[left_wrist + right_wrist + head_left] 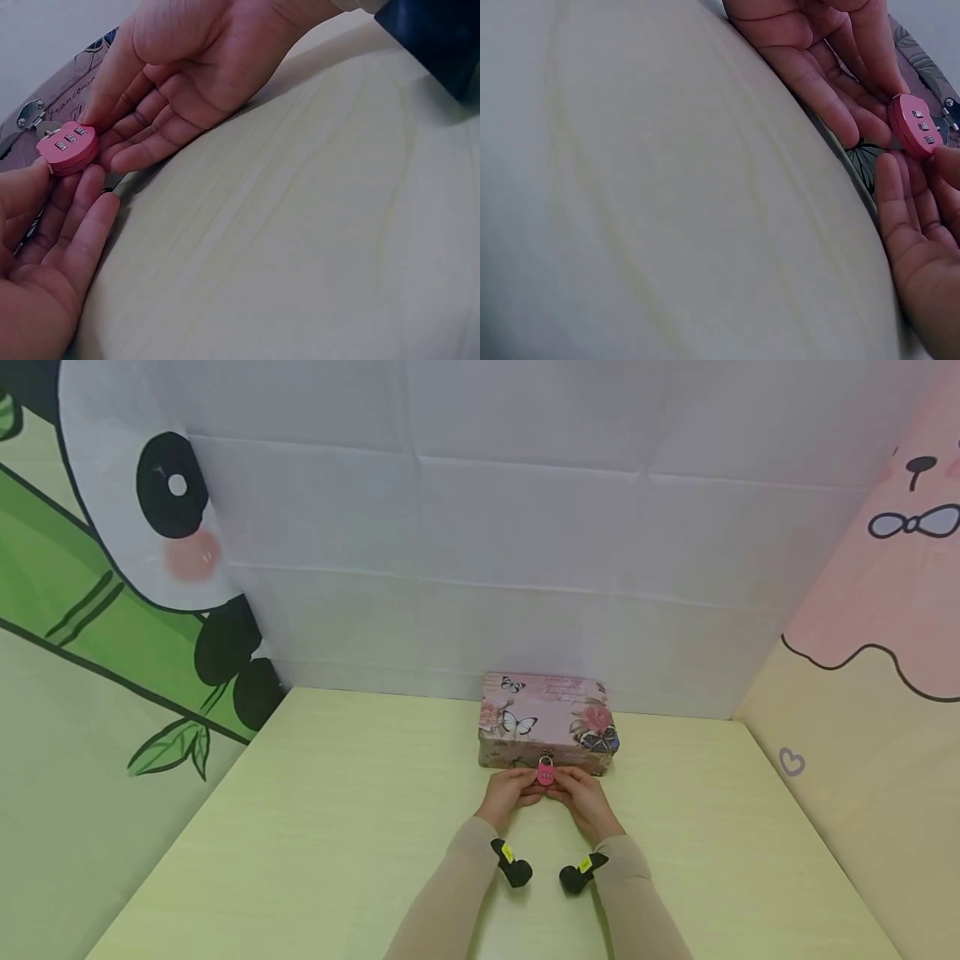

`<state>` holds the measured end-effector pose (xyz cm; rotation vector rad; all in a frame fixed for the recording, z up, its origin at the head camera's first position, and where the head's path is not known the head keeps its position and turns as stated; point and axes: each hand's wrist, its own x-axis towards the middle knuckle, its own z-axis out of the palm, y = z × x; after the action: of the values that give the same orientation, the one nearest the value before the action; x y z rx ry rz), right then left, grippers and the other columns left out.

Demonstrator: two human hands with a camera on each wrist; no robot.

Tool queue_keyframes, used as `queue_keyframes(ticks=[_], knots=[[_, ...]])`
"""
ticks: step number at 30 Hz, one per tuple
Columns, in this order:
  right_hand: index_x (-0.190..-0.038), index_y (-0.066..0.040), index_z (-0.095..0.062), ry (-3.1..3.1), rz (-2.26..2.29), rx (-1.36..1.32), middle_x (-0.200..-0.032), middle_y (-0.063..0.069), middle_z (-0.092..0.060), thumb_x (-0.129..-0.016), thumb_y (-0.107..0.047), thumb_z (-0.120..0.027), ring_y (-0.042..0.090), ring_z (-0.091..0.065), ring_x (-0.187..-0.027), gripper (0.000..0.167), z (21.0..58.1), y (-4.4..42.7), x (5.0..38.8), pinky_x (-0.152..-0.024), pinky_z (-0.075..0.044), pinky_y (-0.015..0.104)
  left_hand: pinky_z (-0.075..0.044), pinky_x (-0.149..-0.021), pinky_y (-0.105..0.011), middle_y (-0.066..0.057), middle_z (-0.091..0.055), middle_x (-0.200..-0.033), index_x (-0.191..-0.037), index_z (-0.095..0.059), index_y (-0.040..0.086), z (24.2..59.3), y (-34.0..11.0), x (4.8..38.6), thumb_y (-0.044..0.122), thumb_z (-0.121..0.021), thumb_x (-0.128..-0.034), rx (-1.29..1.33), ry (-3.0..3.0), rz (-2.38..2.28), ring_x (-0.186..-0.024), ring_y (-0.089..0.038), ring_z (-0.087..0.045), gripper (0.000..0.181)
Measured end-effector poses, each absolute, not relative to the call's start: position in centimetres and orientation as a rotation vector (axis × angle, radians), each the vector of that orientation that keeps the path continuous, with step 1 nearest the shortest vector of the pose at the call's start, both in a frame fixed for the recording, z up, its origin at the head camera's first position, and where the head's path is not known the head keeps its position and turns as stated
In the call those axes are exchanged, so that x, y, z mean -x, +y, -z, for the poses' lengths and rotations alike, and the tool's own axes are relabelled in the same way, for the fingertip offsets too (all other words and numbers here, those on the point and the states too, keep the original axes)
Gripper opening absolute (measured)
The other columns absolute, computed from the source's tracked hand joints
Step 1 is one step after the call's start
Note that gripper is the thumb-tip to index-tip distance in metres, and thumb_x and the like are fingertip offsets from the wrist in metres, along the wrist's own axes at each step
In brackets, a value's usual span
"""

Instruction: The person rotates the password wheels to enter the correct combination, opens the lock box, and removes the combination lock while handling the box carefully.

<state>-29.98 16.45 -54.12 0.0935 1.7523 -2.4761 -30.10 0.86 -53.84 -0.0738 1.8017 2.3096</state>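
— Sleeves (450, 893) fill the bottom of my head view. What's at the cuffs?

— Black mounts (515, 870), each with a yellow tag, just behind the hands.

— And the left hand (510, 795)?

— Grasping. I see its thumb and fingers pinch one edge of the lock (545, 774).

— Same for the right hand (587, 800)?

— Yes, it grips the opposite edge, so the lock sits between the two hands.

— What can you make of the lock itself?

— Pink, with three dials (71, 139) facing up towards me. The digits are too small to read.

— Where does its shackle go?

— Up to the clasp (30, 114), just beyond the hands. It seems hooked through, but my wrist view is dim there, so I can't swear to it.

— And the box (540, 710)?

— Right beyond both hands on the table (360, 827), lid down, printed with flowers and butterflies.

— Farther out?

— Beyond the box I have a pale wall (525, 527), with a panda (112, 510) printed well off to the left hand's side.
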Motion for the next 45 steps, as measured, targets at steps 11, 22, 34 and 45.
queue_keyframes(ticks=[11, 22, 34, 45], knots=[[-0.088, -0.005, -0.068, 1.713, 2.504, -0.115, -0.09, 0.006, -0.063, -0.101, 0.006, -0.048, 0.012, -0.065, -0.075, 0.026, 54.3, 16.6, 30.1, -0.072, -0.059, 0.024, -0.061, -0.08, -0.031, -0.017, -0.072, -0.101, -0.121, -0.061, -0.015, 54.3, 0.8, 30.6, 0.001, -0.058, -0.0996, 0.12, 1.729, -2.345, -0.08, -0.014, -0.069, 0.027], [-0.088, -0.005, -0.07, 1.722, 2.476, -0.15, -0.09, 0.004, -0.063, -0.101, 0.007, -0.05, 0.011, -0.065, -0.076, 0.027, 54.4, 16.7, 30.3, -0.074, -0.059, 0.024, -0.061, -0.08, -0.033, -0.015, -0.072, -0.095, -0.122, -0.06, -0.017, 54.1, 0.8, 30.6, -0.003, -0.058, -0.0984, 0.163, 1.684, -2.345, -0.078, -0.014, -0.068, 0.028], [-0.084, -0.007, -0.069, 1.702, 2.467, -0.182, -0.089, 0.005, -0.063, -0.101, 0.008, -0.049, 0.011, -0.064, -0.073, 0.031, 54.2, 16.8, 30.4, -0.072, -0.059, 0.022, -0.061, -0.081, -0.034, -0.016, -0.072, -0.094, -0.12, -0.062, -0.016, 53.1, 0.7, 31.0, -0.004, -0.06, -0.0966, 0.254, 1.616, -2.306, -0.078, -0.016, -0.068, 0.027], [-0.087, -0.006, -0.069, 1.67, 2.416, -0.204, -0.095, 0.007, -0.062, -0.102, 0.005, -0.049, 0.013, -0.064, -0.078, 0.026, 53.5, 17.2, 30.2, -0.075, -0.059, 0.024, -0.061, -0.082, -0.038, -0.019, -0.073, -0.097, -0.119, -0.062, -0.016, 52.9, 0.6, 31.2, -0.008, -0.061, -0.0945, 0.3, 1.586, -2.273, -0.079, -0.019, -0.069, 0.026]])
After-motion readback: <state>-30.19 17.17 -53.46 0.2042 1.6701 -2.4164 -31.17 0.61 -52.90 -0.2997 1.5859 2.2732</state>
